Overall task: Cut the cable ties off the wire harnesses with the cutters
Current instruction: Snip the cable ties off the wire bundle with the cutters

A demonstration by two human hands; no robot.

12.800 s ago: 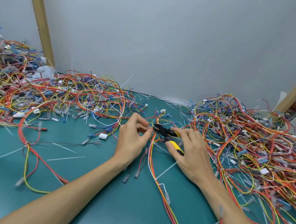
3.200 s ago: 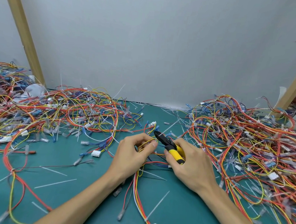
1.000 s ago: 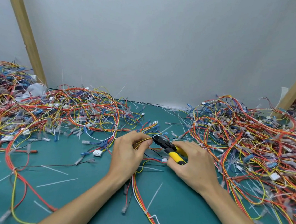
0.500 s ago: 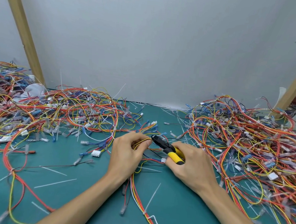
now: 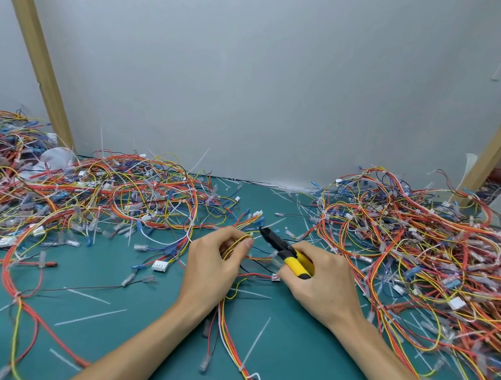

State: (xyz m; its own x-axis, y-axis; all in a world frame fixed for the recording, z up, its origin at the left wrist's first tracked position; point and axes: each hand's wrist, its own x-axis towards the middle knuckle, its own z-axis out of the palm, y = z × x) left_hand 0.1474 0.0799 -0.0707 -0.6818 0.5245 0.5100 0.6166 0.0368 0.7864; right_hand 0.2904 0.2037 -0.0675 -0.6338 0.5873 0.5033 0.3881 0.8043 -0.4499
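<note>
Centre of frame: left hand (image 5: 214,263) pinches a loop of wire harness (image 5: 235,245) betw. thumb and curled fingers, raising it off the green mat (image 5: 137,332), prob. so the blades can reach in; right hand (image 5: 322,284) wraps the yellow handles of the cutters (image 5: 286,251), black nose aimed up-left, just beside the left thumb; blade gap too small to tell; cable tie not resolved. Harness heaps at left (image 5: 90,192) and right (image 5: 422,237), within reach; loose cut ties (image 5: 90,317) on mat. Vs. 0.5 s earlier: pose near identical; no cut evident.
</note>
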